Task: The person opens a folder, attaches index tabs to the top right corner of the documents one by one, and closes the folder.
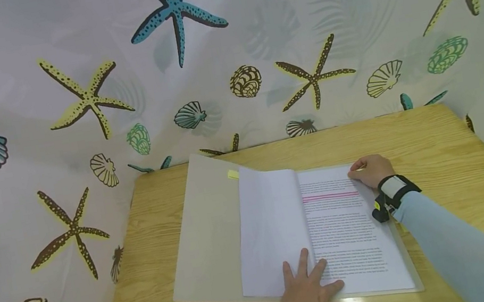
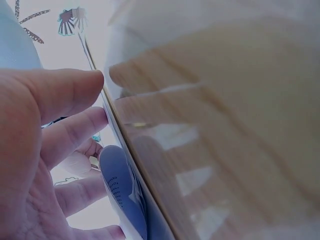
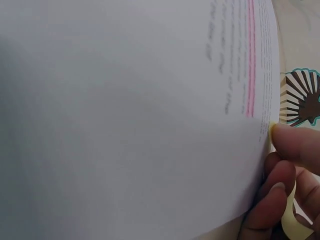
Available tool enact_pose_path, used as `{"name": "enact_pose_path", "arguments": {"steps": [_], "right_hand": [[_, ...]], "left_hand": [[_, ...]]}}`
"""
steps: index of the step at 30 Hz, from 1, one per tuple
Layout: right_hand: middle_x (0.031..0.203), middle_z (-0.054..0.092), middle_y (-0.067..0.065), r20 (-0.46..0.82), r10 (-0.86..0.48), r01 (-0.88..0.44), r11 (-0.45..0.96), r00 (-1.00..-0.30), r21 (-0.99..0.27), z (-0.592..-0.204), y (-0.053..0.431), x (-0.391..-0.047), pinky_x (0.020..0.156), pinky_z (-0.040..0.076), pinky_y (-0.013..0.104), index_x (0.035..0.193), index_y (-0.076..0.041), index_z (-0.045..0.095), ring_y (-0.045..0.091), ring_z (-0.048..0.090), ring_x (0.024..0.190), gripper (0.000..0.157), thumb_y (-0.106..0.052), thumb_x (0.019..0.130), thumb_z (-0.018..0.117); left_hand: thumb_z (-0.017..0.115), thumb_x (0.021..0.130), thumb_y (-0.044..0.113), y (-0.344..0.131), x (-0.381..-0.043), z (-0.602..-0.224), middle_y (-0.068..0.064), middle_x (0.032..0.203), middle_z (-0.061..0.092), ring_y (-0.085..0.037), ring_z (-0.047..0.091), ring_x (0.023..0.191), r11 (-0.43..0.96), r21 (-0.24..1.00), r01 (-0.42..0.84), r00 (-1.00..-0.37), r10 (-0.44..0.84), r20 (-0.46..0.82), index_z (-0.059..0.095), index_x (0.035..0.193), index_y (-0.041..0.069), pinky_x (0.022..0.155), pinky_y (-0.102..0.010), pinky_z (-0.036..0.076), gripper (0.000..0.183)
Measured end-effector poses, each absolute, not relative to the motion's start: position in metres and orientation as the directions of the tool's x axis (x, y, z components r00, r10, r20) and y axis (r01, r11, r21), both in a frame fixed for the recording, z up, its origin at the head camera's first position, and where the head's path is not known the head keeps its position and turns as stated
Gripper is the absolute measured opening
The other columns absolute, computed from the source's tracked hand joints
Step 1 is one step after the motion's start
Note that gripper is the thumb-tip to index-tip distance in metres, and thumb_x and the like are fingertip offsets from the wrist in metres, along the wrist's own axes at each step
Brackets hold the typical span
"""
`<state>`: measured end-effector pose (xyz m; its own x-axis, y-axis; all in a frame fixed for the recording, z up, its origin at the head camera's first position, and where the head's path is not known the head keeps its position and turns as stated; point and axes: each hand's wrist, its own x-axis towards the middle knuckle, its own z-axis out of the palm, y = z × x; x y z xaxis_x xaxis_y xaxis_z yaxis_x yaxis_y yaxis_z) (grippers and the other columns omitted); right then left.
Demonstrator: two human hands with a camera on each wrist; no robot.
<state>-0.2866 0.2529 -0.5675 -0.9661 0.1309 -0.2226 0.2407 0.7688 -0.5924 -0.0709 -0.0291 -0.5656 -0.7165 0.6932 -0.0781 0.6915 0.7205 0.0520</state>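
Note:
An open folder of printed pages (image 1: 345, 240) lies on the table, its pale cover (image 1: 203, 233) spread to the left. One blank-backed sheet (image 1: 270, 227) is turned over to the left. A pink highlighted line (image 1: 330, 196) crosses the printed page. My left hand (image 1: 305, 291) rests with fingers spread at the lower edge, by the fold. At the page's upper right corner, my right hand (image 1: 372, 170) pinches a small yellow sticky tab (image 3: 272, 134) between thumb and finger. A pale yellow curled strip (image 3: 294, 225) lies among its lower fingers. Another yellow tab (image 1: 233, 174) sticks out at the turned sheet's top.
The wooden table (image 1: 447, 158) extends around the folder on all sides. Behind it and at both sides hangs a white cloth (image 1: 229, 131) printed with starfish and shells. A black device (image 1: 380, 210) is strapped to the right wrist, beside the page's right edge.

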Motion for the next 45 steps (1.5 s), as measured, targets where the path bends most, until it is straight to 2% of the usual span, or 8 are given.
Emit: {"name": "enact_pose_path", "arguments": {"steps": [5,17,28,39,45], "right_hand": [[0.112,0.063,0.023,-0.224,0.134,0.243,0.774,-0.965,-0.584,-0.5698,0.2541,-0.289,0.069,0.042,0.037,0.102,-0.004,0.07,0.034,0.054,0.093,0.027,-0.026,0.087,0.07],[0.106,0.065,0.021,-0.202,0.117,0.214,0.79,-0.972,-0.574,-0.5718,0.2552,-0.291,0.063,0.041,0.032,0.1,-0.003,0.071,0.032,0.056,0.086,0.027,-0.026,0.086,0.069],[0.108,0.065,0.023,-0.195,0.126,0.217,0.793,-0.973,-0.569,-0.573,0.2539,-0.2918,0.066,0.045,0.036,0.1,-0.002,0.071,0.034,0.058,0.089,0.027,-0.025,0.086,0.069],[0.112,0.064,0.024,-0.186,0.129,0.212,0.805,-0.974,-0.555,-0.5713,0.2505,-0.2915,0.075,0.047,0.045,0.099,-0.001,0.069,0.037,0.057,0.094,0.025,-0.023,0.086,0.069],[0.109,0.063,0.024,-0.175,0.122,0.201,0.805,-0.977,-0.558,-0.5708,0.2511,-0.2896,0.074,0.046,0.044,0.101,0.0,0.067,0.036,0.056,0.09,0.025,-0.022,0.091,0.062]], "left_hand": [[0.059,0.088,0.055,-0.0278,-0.0713,-0.565,-0.002,0.146,0.043,-0.045,0.025,0.138,0.727,0.064,0.683,-0.721,0.686,-0.099,0.055,0.131,0.046,0.09,-0.073,0.035,0.044],[0.06,0.088,0.054,-0.0279,-0.0725,-0.5657,-0.004,0.146,0.043,-0.047,0.025,0.137,0.718,0.09,0.69,-0.71,0.696,-0.109,0.056,0.131,0.045,0.089,-0.073,0.035,0.043],[0.059,0.089,0.052,-0.0275,-0.0743,-0.5632,-0.004,0.147,0.042,-0.047,0.023,0.138,0.718,0.108,0.688,-0.705,0.696,-0.136,0.055,0.131,0.045,0.09,-0.074,0.034,0.043],[0.058,0.09,0.053,-0.0264,-0.0753,-0.5619,-0.003,0.148,0.041,-0.045,0.022,0.139,0.723,0.111,0.682,-0.706,0.69,-0.16,0.052,0.134,0.046,0.091,-0.073,0.032,0.045],[0.059,0.09,0.053,-0.0272,-0.0755,-0.5629,-0.003,0.147,0.042,-0.046,0.023,0.139,0.722,0.108,0.683,-0.707,0.691,-0.15,0.053,0.133,0.046,0.091,-0.073,0.033,0.044]]}}
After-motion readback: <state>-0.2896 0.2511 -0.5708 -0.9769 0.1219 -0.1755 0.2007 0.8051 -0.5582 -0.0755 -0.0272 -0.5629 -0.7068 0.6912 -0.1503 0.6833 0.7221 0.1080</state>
